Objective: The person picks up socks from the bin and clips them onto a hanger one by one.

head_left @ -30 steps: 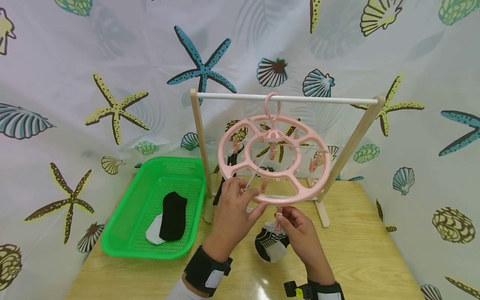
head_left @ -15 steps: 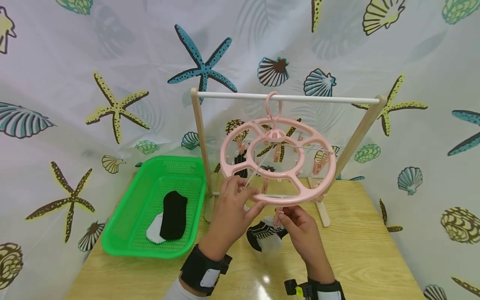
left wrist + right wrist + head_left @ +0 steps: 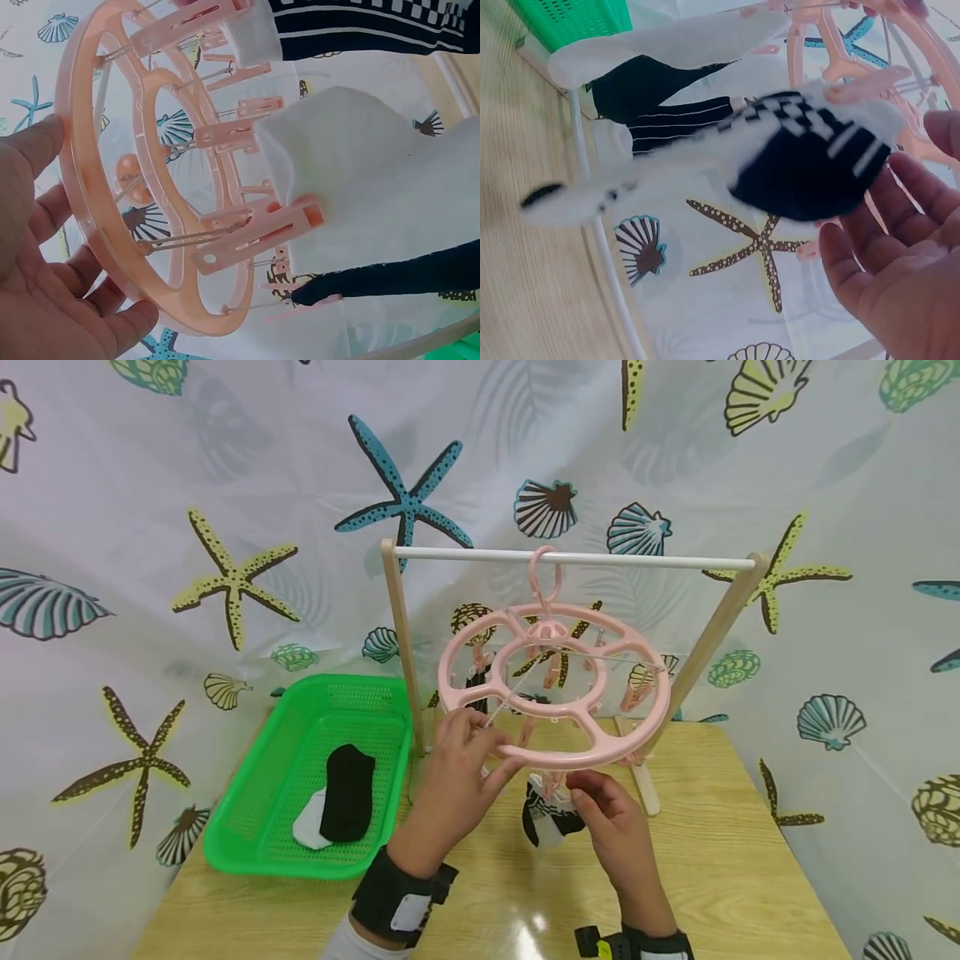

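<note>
My left hand [image 3: 453, 777] holds the near-left rim of a round pink clip hanger [image 3: 618, 747], its fingers over the rim and thumb below. Just right of a pink clothespin [image 3: 551, 783] under the near rim, my right hand [image 3: 611, 806] has its fingers spread and holds nothing. A black-and-white checked sock [image 3: 810, 172] hangs from that clothespin, blurred, its dark part close by my fingertips. In the left wrist view, a white sock [image 3: 360, 165] hangs from other clothespins [image 3: 259, 236], beside a dark sock [image 3: 390, 277].
The hanger hooks over the white bar [image 3: 660, 561] of a wooden stand [image 3: 708, 643]. On the table [image 3: 720, 860] to the left stands a green basket [image 3: 247, 852], with a black sock [image 3: 348, 793] and a white sock [image 3: 309, 822] in it. A patterned curtain hangs behind.
My right hand has let go of the clothespin and shifted slightly right. The checked sock has swung left and then back right. My left hand has stayed at the rim.
</note>
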`<state>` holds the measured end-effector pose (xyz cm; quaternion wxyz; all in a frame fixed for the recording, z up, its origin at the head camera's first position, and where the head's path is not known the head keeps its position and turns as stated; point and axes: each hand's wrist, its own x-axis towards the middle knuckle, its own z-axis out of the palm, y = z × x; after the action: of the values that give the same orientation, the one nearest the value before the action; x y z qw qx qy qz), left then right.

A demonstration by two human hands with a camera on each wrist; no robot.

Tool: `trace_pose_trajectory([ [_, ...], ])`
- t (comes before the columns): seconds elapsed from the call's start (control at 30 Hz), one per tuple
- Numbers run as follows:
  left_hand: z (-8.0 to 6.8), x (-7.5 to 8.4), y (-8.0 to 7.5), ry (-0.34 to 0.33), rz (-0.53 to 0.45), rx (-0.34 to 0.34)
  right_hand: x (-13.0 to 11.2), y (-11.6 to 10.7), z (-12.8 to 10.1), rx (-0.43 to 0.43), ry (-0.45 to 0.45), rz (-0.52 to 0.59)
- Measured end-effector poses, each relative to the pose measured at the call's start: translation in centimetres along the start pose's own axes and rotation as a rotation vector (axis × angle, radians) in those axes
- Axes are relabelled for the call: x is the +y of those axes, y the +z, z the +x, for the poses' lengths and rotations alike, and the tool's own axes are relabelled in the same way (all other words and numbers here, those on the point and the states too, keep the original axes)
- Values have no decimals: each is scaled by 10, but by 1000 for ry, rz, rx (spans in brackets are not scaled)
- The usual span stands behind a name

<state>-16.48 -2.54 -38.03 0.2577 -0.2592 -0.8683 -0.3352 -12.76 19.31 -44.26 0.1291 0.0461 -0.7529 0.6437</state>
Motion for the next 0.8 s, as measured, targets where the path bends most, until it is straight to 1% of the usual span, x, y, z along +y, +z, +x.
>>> trace_pose_trajectory([
  [0.1,0,-2,-2,11,9,-6,-2,-4,-3,70,28,17],
  [0.2,0,-5,-5,36,-3,-8,-3,-9,-6,168,32,41],
  [0.33,0,-9,-9,75,-20,-2,-6,-15,-8,347,13,116],
  [0.43,1,-13,-11,97,-34,8,-7,-20,-8,499,-14,212],
  [0.5,2,-15,-12,105,-47,13,-7,-23,-8,574,-34,268],
  [0.53,2,-15,-12,109,-54,16,-7,-24,-8,598,-45,296],
  [0.6,3,-17,-13,119,-61,25,-6,-27,-8,615,-51,310],
  [0.63,3,-17,-14,124,-67,30,-6,-28,-8,611,-49,304],
  [0.8,4,-21,-16,146,-88,44,-5,-30,-9,547,-19,230],
])
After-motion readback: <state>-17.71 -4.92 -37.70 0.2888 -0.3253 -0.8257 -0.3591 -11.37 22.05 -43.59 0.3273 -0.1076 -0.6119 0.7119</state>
